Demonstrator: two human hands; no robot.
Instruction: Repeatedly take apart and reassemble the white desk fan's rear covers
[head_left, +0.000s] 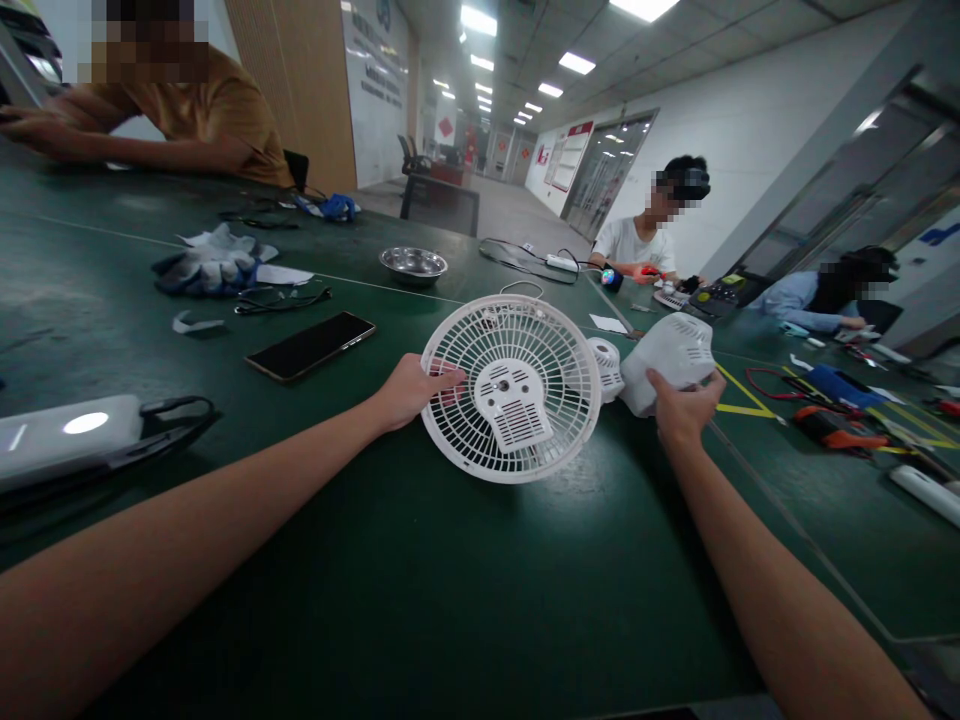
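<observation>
A round white fan grille (517, 478) with a vented hub stands tilted up in the middle of the table. My left hand (409, 390) is closed on its left rim, the thumb over the ribs. To the right, my right hand (684, 400) grips a white plastic housing (670, 350) with vent slots, which looks like the fan's base. Between the two sits a smaller white vented part (604, 366), partly hidden behind the grille; I cannot tell whether it is joined to the housing. A thin white cord (523, 285) loops behind the grille's top.
On the left lie a phone (311, 346), work gloves (210, 262) and a white device with a black strap (71, 440). A metal bowl (413, 264) stands behind. Tools, including an orange-black one (836, 430), lie right. Several people sit around the green table (420, 600).
</observation>
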